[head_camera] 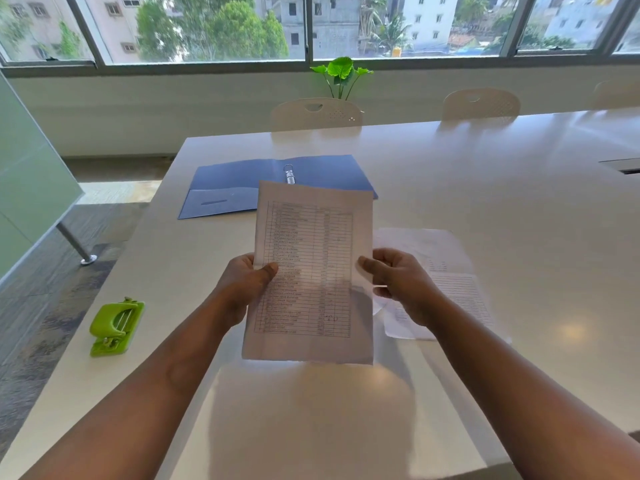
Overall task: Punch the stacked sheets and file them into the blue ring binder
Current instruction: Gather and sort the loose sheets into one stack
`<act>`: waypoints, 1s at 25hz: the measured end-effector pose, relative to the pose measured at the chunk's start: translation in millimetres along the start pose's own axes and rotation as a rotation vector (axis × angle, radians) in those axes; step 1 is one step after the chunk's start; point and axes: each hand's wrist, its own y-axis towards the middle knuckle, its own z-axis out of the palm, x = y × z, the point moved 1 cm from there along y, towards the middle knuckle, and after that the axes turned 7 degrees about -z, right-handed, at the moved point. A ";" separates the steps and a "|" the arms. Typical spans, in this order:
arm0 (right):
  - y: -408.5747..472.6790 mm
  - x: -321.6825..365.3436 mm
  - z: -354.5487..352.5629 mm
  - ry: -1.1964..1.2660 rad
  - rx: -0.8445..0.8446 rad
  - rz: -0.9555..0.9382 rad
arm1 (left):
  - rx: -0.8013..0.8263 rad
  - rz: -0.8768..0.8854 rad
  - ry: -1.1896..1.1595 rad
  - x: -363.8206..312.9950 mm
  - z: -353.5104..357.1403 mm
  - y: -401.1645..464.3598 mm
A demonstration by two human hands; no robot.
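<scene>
I hold a printed sheet (311,258) with a table of lines upright above the white table (485,188). My left hand (242,285) grips its left edge, thumb on the front. My right hand (398,282) grips its right edge. I cannot tell whether it is one sheet or a few together. Behind the sheet the blue ring binder (235,188) lies open and flat, its metal ring (289,173) showing at the spine. A green hole punch (116,327) sits near the table's left edge. More printed sheets (446,271) lie on the table under my right hand.
Two white chairs (317,114) stand at the far side of the table, with a green plant (341,76) by the window. The table's left edge drops to the floor beside a metal leg (74,242). A dark slot (627,168) sits in the table at far right.
</scene>
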 end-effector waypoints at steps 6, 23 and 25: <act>-1.7 -30.6 -64.7 -0.566 -0.355 0.024 | -0.082 -0.134 0.004 10.4 10.0 22.1; -25.0 -37.2 -129.8 -0.963 -0.220 0.483 | -0.139 -0.238 0.120 24.3 7.6 47.6; -25.9 -37.5 -135.6 -0.892 -0.229 0.472 | -0.141 -0.244 0.108 24.4 7.0 46.6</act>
